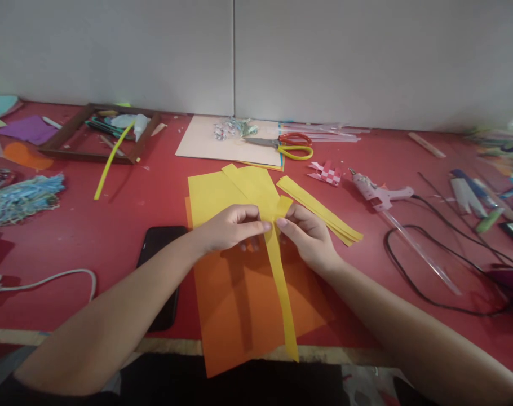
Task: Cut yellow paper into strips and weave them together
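Observation:
Above the stacked paper, my left hand [235,225] and my right hand [309,234] meet with fingertips pinched on a yellow paper strip [281,276]. Its long tail hangs down toward me past the table edge, and a short end pokes up between the hands. Another yellow piece crosses at the upper left of my fingers; whether it joins the held strip I cannot tell. Beneath lie a yellow paper sheet [206,194] and an orange paper sheet [222,316]. Just right of my right hand rests a stack of yellow strips [319,208].
A black phone [159,248] lies under my left forearm. Scissors [282,145] rest on pale paper [197,141] at the back. To the right are a pink woven paper piece [326,172], a glue gun [379,194] and its cable [392,254]. A wooden frame [66,132] holds tools.

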Demonstrator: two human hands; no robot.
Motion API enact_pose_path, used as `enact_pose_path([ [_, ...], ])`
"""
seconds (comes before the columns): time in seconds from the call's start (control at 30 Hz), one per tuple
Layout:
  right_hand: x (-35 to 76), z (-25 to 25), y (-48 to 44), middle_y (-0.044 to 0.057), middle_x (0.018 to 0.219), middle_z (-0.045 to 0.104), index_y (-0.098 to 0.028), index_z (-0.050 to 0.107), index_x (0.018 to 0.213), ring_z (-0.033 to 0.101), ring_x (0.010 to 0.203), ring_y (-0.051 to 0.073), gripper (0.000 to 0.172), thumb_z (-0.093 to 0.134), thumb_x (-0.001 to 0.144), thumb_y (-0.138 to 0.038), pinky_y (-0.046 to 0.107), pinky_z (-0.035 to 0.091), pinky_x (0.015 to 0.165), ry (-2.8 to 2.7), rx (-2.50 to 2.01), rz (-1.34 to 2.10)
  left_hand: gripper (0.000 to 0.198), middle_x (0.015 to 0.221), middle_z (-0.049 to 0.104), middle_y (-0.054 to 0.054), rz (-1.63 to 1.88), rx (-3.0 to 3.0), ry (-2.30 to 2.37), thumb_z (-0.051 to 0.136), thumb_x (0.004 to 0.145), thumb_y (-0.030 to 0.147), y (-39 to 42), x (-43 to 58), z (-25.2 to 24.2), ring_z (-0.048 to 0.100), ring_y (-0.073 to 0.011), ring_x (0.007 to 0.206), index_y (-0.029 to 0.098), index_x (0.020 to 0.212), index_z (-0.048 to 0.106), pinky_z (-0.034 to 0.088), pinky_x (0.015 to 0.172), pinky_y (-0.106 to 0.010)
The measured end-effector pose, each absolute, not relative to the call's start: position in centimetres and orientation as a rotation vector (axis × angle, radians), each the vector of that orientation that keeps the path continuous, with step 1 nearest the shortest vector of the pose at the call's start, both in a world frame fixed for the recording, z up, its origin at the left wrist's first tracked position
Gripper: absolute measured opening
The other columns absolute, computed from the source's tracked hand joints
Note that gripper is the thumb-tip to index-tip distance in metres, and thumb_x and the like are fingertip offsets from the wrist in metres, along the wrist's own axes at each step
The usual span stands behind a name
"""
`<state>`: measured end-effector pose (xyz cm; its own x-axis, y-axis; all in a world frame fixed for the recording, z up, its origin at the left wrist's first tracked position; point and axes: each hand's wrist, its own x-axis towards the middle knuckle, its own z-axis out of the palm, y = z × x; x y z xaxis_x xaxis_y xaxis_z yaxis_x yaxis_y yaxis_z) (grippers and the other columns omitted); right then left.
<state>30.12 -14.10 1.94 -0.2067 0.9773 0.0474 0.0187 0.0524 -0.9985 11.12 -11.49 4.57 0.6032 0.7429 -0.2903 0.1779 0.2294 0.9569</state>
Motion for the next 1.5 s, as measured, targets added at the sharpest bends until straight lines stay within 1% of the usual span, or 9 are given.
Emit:
enact_pose_path([
  [0.37,30.2,1.7,-14.2,-0.006,0.056,0.038,-0.022,0.046,0.066,0.033,0.051,0.01,0.04,0.066,0.085,-0.05,0.026,0.026,0.048,-1.468,-1.076,1.213,0.027,0.066,0.059,0.003,0.493,1.298,0.888,0.063,0.085,0.036,-11.4,11.1,4.4,0.064,-0.0094,0.054,0.016,0.071,0.052,0.043,0.047,-0.02],
  [0.53,30.1,2.0,-14.3,-0.006,0.054,0.04,-0.023,0.044,0.064,0.036,0.049,0.011,0.043,0.066,0.084,-0.054,0.027,0.029,0.047,-1.435,-1.098,1.174,0.02,0.068,0.061,0.002,0.516,1.28,0.913,0.063,0.085,0.035,-11.4,11.1,4.6,0.062,-0.0094,0.052,0.016,0.082,0.059,0.043,0.047,-0.021],
  [0.67,30.1,2.1,-14.2,-0.005,0.055,0.044,-0.023,0.046,0.065,0.039,0.05,0.011,0.041,0.065,0.084,-0.053,0.027,0.032,0.047,-1.441,-1.108,1.159,0.026,0.068,0.06,0.002,0.528,1.335,0.876,0.061,0.088,0.04,-11.6,11.1,4.6,0.062,-0.0097,0.056,0.015,0.081,0.06,0.046,0.053,-0.022],
  [0.87,30.1,2.0,-14.1,-0.003,0.061,0.049,-0.022,0.053,0.067,0.043,0.057,0.012,0.037,0.067,0.083,-0.052,0.026,0.036,0.052,-1.429,-1.106,1.11,0.029,0.086,0.065,-0.004,0.489,1.429,0.788,0.061,0.088,0.042,-11.9,11.1,3.9,0.063,-0.0124,0.068,0.014,0.092,0.063,0.052,0.065,-0.028],
  [0.97,30.1,2.0,-14.1,-0.002,0.066,0.054,-0.022,0.058,0.071,0.049,0.062,0.013,0.035,0.067,0.083,-0.053,0.027,0.042,0.058,-1.404,-1.08,1.176,0.027,0.083,0.064,-0.004,0.49,1.446,0.833,0.059,0.09,0.041,-11.8,11.1,3.9,0.063,-0.0121,0.065,0.014,0.085,0.06,0.05,0.062,-0.027],
  [1.07,30.1,2.0,-14.1,-0.001,0.066,0.056,-0.021,0.059,0.071,0.05,0.062,0.014,0.037,0.068,0.081,-0.055,0.028,0.043,0.06,-1.42,-1.081,1.247,0.025,0.074,0.061,0.0,0.501,1.432,0.851,0.057,0.091,0.038,-11.7,11.2,4.1,0.06,-0.0097,0.058,0.014,0.086,0.06,0.047,0.057,-0.024],
  [1.2,30.1,2.0,-14.2,-0.002,0.063,0.053,-0.021,0.056,0.067,0.047,0.058,0.013,0.039,0.068,0.08,-0.056,0.028,0.04,0.055,-1.446,-1.102,1.266,0.025,0.071,0.057,0.002,0.531,1.448,0.871,0.058,0.091,0.039,-11.7,11.1,4.3,0.059,-0.0087,0.055,0.015,0.084,0.06,0.046,0.056,-0.024],
  [1.4,30.0,2.0,-14.2,-0.003,0.058,0.047,-0.022,0.052,0.064,0.042,0.054,0.012,0.041,0.068,0.081,-0.055,0.028,0.036,0.051,-1.459,-1.093,1.219,0.031,0.07,0.059,0.0,0.5,1.441,0.934,0.06,0.088,0.048,-11.6,10.8,3.6,0.059,-0.0111,0.054,0.017,0.084,0.06,0.048,0.053,-0.025],
  [1.5,30.0,2.0,-14.2,-0.003,0.058,0.046,-0.022,0.05,0.064,0.041,0.054,0.012,0.041,0.067,0.081,-0.055,0.027,0.034,0.05,-1.455,-1.1,1.202,0.031,0.074,0.062,-0.001,0.523,1.444,0.916,0.059,0.088,0.046,-11.4,10.8,3.6,0.059,-0.0103,0.053,0.016,0.088,0.062,0.047,0.052,-0.025],
])
